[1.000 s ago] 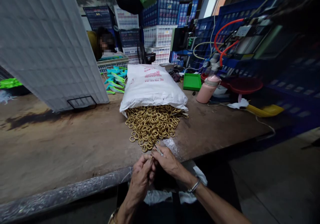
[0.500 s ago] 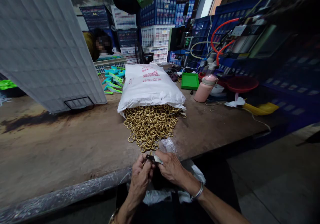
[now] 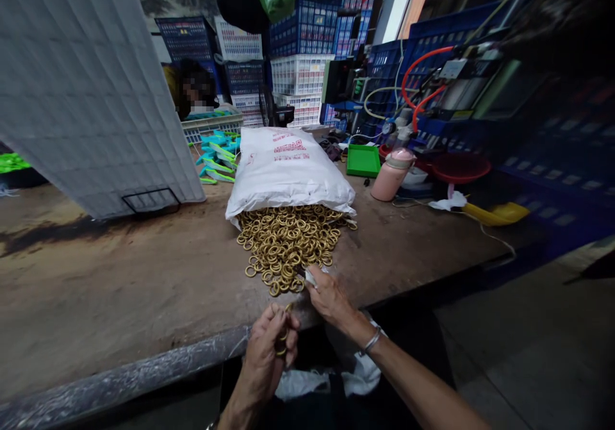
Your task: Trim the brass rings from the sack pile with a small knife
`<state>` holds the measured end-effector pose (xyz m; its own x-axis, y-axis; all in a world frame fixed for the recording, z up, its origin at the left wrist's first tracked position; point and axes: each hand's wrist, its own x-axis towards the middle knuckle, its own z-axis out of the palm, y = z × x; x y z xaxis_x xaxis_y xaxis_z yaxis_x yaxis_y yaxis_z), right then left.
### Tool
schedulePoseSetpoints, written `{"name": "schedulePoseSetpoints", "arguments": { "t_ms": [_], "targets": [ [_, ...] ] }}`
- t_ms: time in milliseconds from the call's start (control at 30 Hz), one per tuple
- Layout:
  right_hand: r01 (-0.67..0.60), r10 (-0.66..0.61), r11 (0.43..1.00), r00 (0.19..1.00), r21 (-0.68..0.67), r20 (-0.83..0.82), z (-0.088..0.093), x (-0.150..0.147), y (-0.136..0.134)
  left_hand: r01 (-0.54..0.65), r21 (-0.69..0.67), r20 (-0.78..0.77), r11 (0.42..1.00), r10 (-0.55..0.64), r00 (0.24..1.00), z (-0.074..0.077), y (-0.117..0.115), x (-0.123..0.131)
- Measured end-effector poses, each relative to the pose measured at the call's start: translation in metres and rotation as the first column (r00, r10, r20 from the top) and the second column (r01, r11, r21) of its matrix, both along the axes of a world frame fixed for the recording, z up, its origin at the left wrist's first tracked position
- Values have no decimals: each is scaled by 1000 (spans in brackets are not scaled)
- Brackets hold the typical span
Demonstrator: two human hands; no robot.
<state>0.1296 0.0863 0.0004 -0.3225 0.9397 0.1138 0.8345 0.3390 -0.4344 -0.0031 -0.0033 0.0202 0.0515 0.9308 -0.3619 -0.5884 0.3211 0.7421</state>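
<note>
Rings [image 3: 286, 241] in a brassy gold, loads of them, spill out in a loose pile in the middle of a big worn wooden table [image 3: 120, 289]. A grey ribbed panel [image 3: 86, 84] leans over the table's far left side. The next biggest thing is the white sack [image 3: 288, 167] with red print. It lies on its side with its open mouth facing the person, and the pile fans out of it toward the near edge.

Off to the right of the sack there's a yellow scoop [image 3: 500, 213], a green tray [image 3: 363, 159] and a pink bottle [image 3: 390, 177] standing just beside the tray.

Now the hands. The right hand [image 3: 329, 298], with a bracelet [image 3: 372, 340] on the wrist, reaches onto the table and sits right at the near edge of the pile. Its fingers are pinched together on a small pale piece [image 3: 311, 278], and I honestly can't tell what that is. The left hand [image 3: 266, 353] is lower, at the table's front edge and apart from the pile. Its fingers are curled in around a handful of rings [image 3: 282, 343], so it's pretty much closed on them.
</note>
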Motion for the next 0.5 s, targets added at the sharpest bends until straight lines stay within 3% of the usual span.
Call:
{"name": "schedulePoseSetpoints", "arguments": {
  "t_ms": [167,267,500],
  "targets": [
    [-38,39,999,998,30,-53,7,-20,9,-14,-14,45,1000,15,999,-5,3,-6],
    [-85,85,996,996,1,22,10,-26,11,-21,-23,97,1000,23,995,-3,3,-8],
    [-43,42,999,991,3,123,9,-29,16,-56,-122,228,991,83,970,-5,3,-12]
  ]
}}
